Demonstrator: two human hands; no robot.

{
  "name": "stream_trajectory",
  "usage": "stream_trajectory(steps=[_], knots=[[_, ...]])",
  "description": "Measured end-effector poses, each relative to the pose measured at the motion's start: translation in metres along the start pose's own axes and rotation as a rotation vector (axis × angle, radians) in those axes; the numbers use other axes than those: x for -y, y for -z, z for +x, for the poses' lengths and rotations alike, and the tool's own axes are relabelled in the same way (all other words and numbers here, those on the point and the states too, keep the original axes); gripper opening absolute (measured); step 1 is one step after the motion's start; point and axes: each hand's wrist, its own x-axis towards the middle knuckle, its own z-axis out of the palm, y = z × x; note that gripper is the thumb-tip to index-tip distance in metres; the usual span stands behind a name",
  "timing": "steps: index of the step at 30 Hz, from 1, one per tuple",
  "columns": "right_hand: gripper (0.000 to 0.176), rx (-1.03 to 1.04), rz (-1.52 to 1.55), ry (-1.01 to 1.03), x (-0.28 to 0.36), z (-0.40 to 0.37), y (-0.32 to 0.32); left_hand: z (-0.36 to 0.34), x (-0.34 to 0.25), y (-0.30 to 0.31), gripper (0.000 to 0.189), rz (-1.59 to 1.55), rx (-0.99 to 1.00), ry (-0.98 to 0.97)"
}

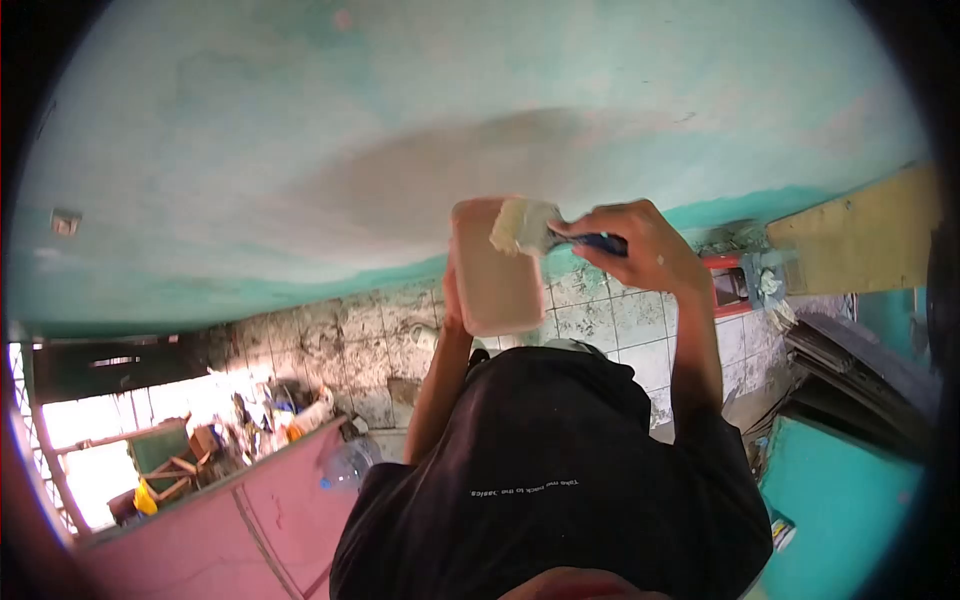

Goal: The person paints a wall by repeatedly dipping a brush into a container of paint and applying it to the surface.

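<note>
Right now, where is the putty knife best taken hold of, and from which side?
Take the putty knife by its blue handle, from the right, where the right hand wraps it. The blade end carries pale putty and lies against the board in the left hand, so that end is messy and blocked.

Head-worn camera faces the teal surface (pixel 300 120) close up.

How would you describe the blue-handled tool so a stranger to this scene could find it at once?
Start at the wide turquoise surface with its grey patch; two hands are raised just below it. The right hand holds the putty knife by a pale pink slab in the left hand. It alone has a dark blue handle and a blade loaded with cream filler.
</note>
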Motion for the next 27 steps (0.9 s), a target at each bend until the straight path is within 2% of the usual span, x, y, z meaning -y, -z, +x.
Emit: stream_trajectory(steps=[1,2,3,4,8,11,16,17,18,20,21,23,27], knots=[[0.031,0.067,-0.052,0.041,0.005,-0.003,0.000,0.010,-0.001,-0.006,0.067,0.000,-0.017,-0.020],[0.031,0.087,-0.034,0.044,0.006,-0.003,-0.004,0.019,0.000,-0.008,0.066,0.155,-0.102,-0.038],[0.031,0.120,-0.180,0.008,0.009,-0.004,-0.008,0.023,0.001,-0.012,0.066,0.313,-0.184,-0.050],[0.030,0.146,-0.327,-0.027,0.010,-0.005,-0.014,0.026,0.003,-0.024,0.065,0.325,-0.144,-0.055],[0.027,0.252,-0.291,-0.072,0.013,-0.001,-0.041,0.029,0.003,-0.021,0.062,0.378,-0.087,-0.053],[0.027,0.375,-0.315,-0.122,0.009,0.014,-0.062,0.030,0.001,-0.028,0.059,0.213,-0.173,0.039],[0.023,0.388,-0.270,-0.130,0.010,0.019,-0.058,0.025,-0.013,-0.001,0.055,0.232,-0.230,0.032],[0.023,0.332,-0.239,-0.085,0.010,0.019,-0.056,0.024,-0.016,0.007,0.055,0.272,-0.222,0.033],[0.023,0.274,-0.211,-0.040,0.010,0.021,-0.054,0.027,-0.018,0.001,0.055,0.275,-0.217,0.031],[0.024,0.324,-0.237,-0.063,-0.001,0.035,-0.072,0.030,-0.020,-0.012,0.054,0.247,-0.317,0.045],[0.026,0.378,-0.262,-0.084,-0.004,0.038,-0.078,0.029,-0.021,-0.012,0.054,0.246,-0.314,0.046],[0.027,0.364,-0.235,-0.105,-0.002,0.035,-0.078,0.028,-0.028,-0.013,0.054,0.343,-0.179,0.081],[0.032,0.276,-0.118,-0.076,-0.005,0.021,-0.059,0.017,-0.023,-0.007,0.054,0.486,-0.223,0.056]])
